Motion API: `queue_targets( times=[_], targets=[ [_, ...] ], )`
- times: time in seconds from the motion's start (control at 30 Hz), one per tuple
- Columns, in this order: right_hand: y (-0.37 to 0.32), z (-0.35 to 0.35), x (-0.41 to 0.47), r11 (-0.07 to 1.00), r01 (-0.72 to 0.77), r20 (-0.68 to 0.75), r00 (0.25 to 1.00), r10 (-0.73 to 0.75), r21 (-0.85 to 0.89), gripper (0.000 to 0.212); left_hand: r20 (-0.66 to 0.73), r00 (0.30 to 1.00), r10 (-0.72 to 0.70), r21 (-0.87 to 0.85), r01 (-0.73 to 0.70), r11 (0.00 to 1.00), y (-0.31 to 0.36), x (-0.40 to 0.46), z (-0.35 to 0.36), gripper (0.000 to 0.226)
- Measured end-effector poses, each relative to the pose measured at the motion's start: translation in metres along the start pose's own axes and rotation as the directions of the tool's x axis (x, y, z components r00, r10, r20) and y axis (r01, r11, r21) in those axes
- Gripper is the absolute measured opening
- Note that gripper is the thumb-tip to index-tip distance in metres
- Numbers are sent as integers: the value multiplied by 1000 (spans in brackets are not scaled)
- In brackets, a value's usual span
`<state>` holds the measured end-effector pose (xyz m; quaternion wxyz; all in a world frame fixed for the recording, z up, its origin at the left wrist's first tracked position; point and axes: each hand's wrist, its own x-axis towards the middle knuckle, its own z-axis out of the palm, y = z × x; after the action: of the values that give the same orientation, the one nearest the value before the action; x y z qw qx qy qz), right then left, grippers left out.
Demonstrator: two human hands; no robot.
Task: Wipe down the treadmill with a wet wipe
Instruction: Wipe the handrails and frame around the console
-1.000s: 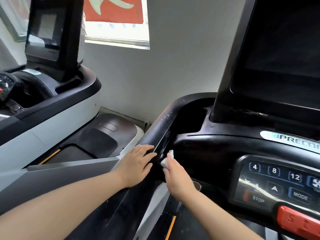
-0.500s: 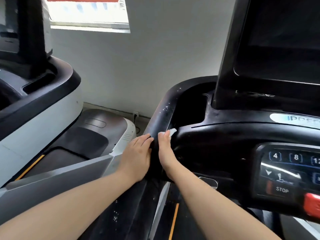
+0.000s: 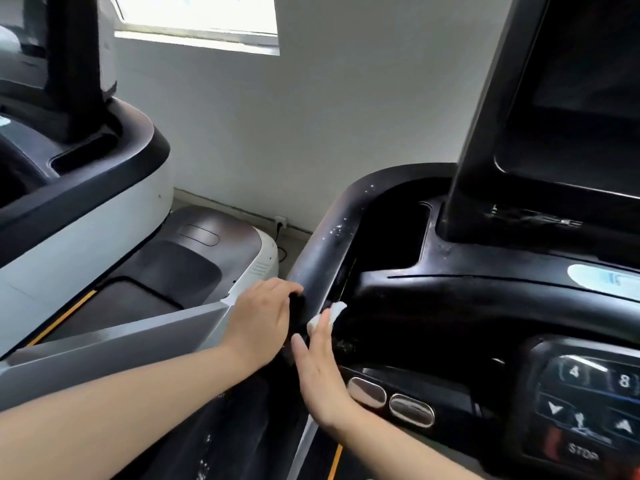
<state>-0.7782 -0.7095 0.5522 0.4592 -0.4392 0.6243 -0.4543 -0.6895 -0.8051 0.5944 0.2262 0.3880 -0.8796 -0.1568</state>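
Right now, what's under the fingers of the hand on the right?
A crumpled white wet wipe peeks out beyond the right hand, pressed against the black treadmill handrail. The rest of the wipe is hidden under the fingers.

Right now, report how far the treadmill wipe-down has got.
Done: nothing looks finished. In hand: the right hand presses the wipe with straight fingers along the inner edge of the side rail, while the left hand rests on its outside. Left: white specks further up the rail, and the button panel.
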Motion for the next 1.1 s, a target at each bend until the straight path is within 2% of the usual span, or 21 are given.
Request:
queue_targets(
  times=[0.1, 0.2, 0.3, 0.4, 0.5, 0.57, 0.63, 0.73, 0.87, 0.9, 1.03, 1.1],
  targets=[
    [-10, -16, 44, 997, -12, -141, 990, 22, 73, 74, -4, 1000, 31, 3, -31, 1000, -3, 19, -3, 40],
    [-24, -53, 104, 981, -58, -191, 977, 94, 186, 65, 79, 997, 8, 34, -11, 999, -6, 35, -4, 32],
    [-29, -61, 115, 991, -107, -202, 972, 120, 75, 74, 215, 976, -23, 93, 3, 996, -5, 50, -3, 39],
    [-16, -35, 58, 999, -28, -107, 994, 24, -40, 79, 345, 938, -39, 102, 4, 995, -4, 67, -9, 44],
    [-9, -21, 13, 998, -11, 14, 1000, 12, -64, 72, 490, 868, -84, 155, 8, 988, -12, 80, -19, 56],
    [-14, -30, 33, 993, -59, 6, 998, 60, -99, 72, 586, 803, -109, 180, 2, 984, -16, 87, -25, 69],
    [-23, -51, 69, 987, -111, -61, 993, 105, -114, 71, 646, 751, -133, 239, -34, 970, -14, 94, -29, 84],
    [-29, -60, 80, 983, -129, -97, 988, 117, -134, 71, 674, 726, -133, 357, -163, 920, -5, 100, -31, 92],
    [-19, -31, 14, 972, 69, 23, 998, -65, -227, 70, 691, 713, -115, 409, -254, 877, -1, 101, -31, 90],
    [-14, -28, 11, 970, 80, 19, 997, -78, -228, 70, 697, 707, -118, 406, -254, 878, -1, 101, -30, 90],
    [-29, -52, 76, 986, -59, -135, 990, 38, -153, 69, 702, 703, -113, 409, -268, 872, -1, 100, -31, 88],
    [-35, -58, 87, 985, -63, -155, 987, 38, -160, 68, 701, 703, -120, 418, -268, 868, 0, 101, -31, 86]
  ],
)
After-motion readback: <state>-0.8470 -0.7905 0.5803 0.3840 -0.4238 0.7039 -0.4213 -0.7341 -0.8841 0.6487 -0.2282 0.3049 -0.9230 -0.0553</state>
